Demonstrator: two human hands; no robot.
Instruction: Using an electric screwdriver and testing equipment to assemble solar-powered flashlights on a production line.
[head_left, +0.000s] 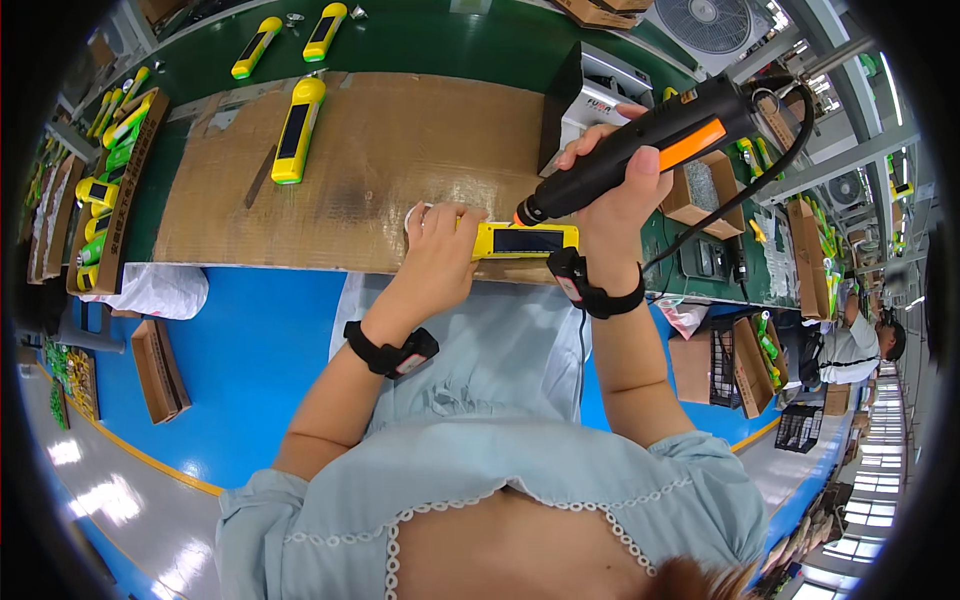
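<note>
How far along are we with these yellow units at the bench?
Possibly done: three yellow torch-shaped units lie apart on the cardboard mat and green belt. In hand: the left hand steadies a yellow unit while the right hand holds the black-and-orange electric screwdriver at it. Left: units crowd the cardboard tray.

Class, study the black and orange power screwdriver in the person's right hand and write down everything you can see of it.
The power screwdriver has a long black body with a bright orange panel on its side, of what looks like plastic. The right hand grips it around the middle. It is tilted, its narrow tip pointing down and left onto the end of a yellow device, which the left hand steadies on the cardboard sheet. A black cable runs from its rear end.
</note>
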